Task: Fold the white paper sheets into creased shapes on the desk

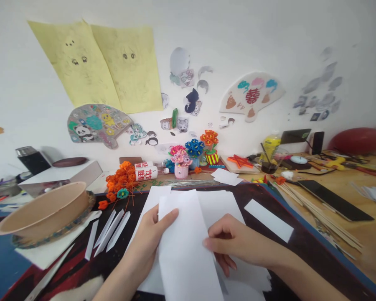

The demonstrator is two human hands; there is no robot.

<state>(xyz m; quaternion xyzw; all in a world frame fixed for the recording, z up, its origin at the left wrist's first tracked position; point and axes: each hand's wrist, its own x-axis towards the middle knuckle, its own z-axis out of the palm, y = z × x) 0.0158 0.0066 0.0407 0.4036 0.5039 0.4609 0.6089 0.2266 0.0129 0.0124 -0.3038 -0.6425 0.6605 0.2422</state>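
A folded sheet of white paper (184, 251) is held up in front of me, a crease showing across it. My left hand (150, 236) grips its left edge, thumb on the front and fingers behind. At the right edge, my right hand (235, 242) pinches the paper between thumb and curled index finger; its other fingers hang bent below. More white sheets (224, 205) lie beneath on the dark mat. Several narrow folded paper strips (108, 234) rest to the left, and a flat white paper rectangle (269, 219) lies to the right.
At left stand a round tan basket (47, 209) and scissors (48, 276). Orange pipe-cleaner flowers (120, 179), a bottle (147, 171) and small flower pots (181, 170) line the back. On the right are a black phone-like slab (335, 200) and thin wooden sticks (319, 213).
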